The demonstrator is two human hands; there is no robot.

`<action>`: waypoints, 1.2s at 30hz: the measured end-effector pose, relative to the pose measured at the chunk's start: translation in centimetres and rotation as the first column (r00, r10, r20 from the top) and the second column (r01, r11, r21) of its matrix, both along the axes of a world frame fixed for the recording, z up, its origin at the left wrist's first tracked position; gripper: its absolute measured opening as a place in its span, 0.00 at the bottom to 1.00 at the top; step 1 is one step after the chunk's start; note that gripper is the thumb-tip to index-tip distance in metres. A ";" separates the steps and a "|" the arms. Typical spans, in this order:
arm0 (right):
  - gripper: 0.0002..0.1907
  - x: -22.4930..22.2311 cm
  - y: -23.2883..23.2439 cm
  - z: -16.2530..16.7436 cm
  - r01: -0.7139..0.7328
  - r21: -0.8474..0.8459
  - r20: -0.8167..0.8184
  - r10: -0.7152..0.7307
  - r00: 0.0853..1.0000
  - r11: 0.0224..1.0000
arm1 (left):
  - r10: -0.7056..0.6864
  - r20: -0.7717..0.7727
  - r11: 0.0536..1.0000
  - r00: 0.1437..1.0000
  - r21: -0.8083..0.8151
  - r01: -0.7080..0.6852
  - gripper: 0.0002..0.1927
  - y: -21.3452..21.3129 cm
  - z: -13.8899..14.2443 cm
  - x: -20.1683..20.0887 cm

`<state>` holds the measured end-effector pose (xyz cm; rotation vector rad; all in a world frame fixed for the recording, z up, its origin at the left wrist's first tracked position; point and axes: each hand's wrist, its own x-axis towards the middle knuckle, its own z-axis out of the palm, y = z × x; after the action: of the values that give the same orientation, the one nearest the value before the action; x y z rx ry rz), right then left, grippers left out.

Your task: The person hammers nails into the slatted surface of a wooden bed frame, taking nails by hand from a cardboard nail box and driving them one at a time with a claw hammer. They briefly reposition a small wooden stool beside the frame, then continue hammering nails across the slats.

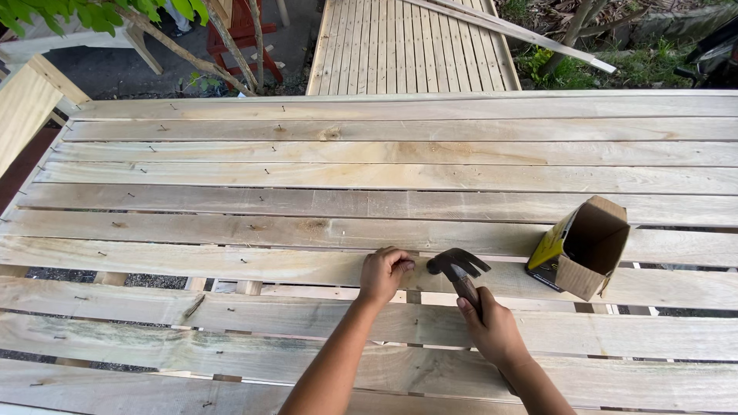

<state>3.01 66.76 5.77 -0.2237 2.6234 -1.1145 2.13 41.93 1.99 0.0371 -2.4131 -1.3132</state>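
Two bare forearms rise from the bottom edge of the frame over a slatted panel (231, 173) of pale planks nailed side by side. The right hand (496, 332) is closed in a full grip around the handle of a claw hammer (459, 270), whose dark head hangs just above a plank, claw pointing right. The left hand (383, 271) rests on the same plank just left of the hammer head, its fingers pinched together at the tip; whether they hold a nail is too small to tell. An open cardboard box (584, 247), brown with a yellow and black side, lies tipped on the planks to the right of the hammer, near but apart from it, its mouth facing up and right. Small nail heads dot the left ends of the boards. Gaps between the lower planks show cross-pieces and gravel beneath. The boards to the left of the hands and across the upper half of the panel lie bare, giving open room on both sides. Beyond the panel's far edge stand a second slatted panel (411, 46), a loose batten (523, 34) laid across it, a red wooden frame (246, 34) and green leaves (92, 11) at top left.
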 end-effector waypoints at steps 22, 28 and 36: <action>0.18 0.7 -0.3 2.5 -0.035 0.042 0.055 0.033 0.998 0.998 | -0.044 0.012 0.978 0.999 -0.202 0.046 0.06 0.4 -0.4 1.0; 0.17 1.8 -1.4 5.2 -0.111 0.059 0.001 0.111 0.994 0.992 | -0.040 0.035 0.980 0.999 -0.195 0.046 0.06 0.2 -1.3 0.8; 0.16 1.3 -3.2 8.0 -0.120 0.124 0.007 0.120 0.993 0.985 | -0.056 0.108 0.979 0.992 -0.190 0.076 0.07 -0.1 -0.7 0.7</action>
<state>4.34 63.56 13.78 -0.3499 2.6294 -0.9084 2.85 41.88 1.28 -0.0308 -2.6400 -1.1227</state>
